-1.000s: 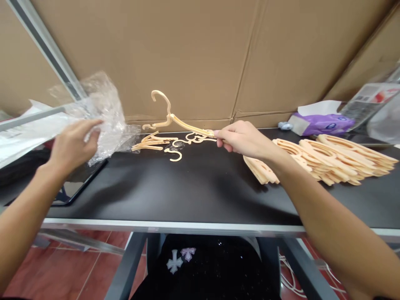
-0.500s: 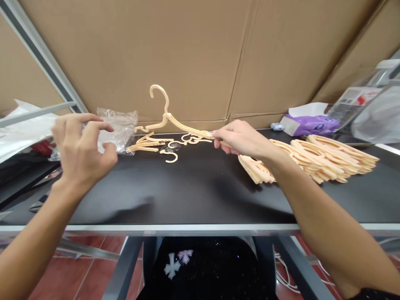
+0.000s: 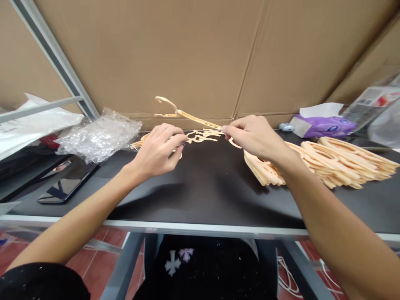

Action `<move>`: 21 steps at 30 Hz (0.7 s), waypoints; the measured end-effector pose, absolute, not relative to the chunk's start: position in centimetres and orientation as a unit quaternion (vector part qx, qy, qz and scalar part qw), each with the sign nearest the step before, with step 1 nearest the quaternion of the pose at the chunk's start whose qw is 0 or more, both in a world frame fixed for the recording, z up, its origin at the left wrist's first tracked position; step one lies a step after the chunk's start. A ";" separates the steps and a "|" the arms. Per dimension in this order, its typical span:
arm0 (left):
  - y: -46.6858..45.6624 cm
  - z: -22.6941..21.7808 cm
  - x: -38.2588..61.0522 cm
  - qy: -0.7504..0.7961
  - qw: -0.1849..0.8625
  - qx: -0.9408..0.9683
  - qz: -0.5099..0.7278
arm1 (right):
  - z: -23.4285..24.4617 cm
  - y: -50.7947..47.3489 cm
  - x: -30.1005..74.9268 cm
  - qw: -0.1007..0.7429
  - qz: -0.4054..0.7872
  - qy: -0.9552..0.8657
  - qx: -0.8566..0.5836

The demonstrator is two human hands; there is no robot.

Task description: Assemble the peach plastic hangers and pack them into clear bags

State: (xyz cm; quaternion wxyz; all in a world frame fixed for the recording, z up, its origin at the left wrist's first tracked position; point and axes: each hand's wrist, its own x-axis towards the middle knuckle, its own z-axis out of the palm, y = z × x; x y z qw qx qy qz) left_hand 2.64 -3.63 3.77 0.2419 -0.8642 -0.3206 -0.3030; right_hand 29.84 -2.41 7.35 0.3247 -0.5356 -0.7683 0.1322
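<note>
A cream plastic clothes hanger (image 3: pixel 195 119) is pinched at one arm's end by my right hand (image 3: pixel 254 135). It tilts above the back of the table, its hook and other arm pointing left. My left hand (image 3: pixel 161 150) is over the loose hanger pieces, fingers curled and thumb close to the index finger. Something small and shiny shows at its fingertips, too small to name. Loose cream hooks (image 3: pixel 203 135) lie just right of that hand. Slim cream hanger arms (image 3: pixel 137 143) lie partly hidden behind it.
Stacked cream hangers (image 3: pixel 325 160) lie to the right, partly behind my right forearm. A purple tissue pack (image 3: pixel 325 125) stands behind them. On the left are a crumpled clear plastic bag (image 3: pixel 100 135) and a phone (image 3: pixel 67 183). A cardboard wall (image 3: pixel 187 54) closes the back.
My left hand has moved right and down to the loose pieces, and its fingers have drawn together. The hanger in my right hand has tipped over, its hook lower than before.
</note>
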 end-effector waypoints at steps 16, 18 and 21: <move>-8.8 5.9 6.6 -0.295 0.235 -0.870 -0.318 | 6.1 -3.6 27.9 0.395 0.104 -0.843 -0.350; -9.0 5.6 6.6 -0.305 0.195 -0.878 -0.314 | 5.8 -3.6 27.7 0.399 0.070 -0.848 -0.343; -11.1 5.6 6.4 -0.291 0.131 -0.897 -0.305 | 5.5 -3.3 27.5 0.412 0.066 -0.843 -0.339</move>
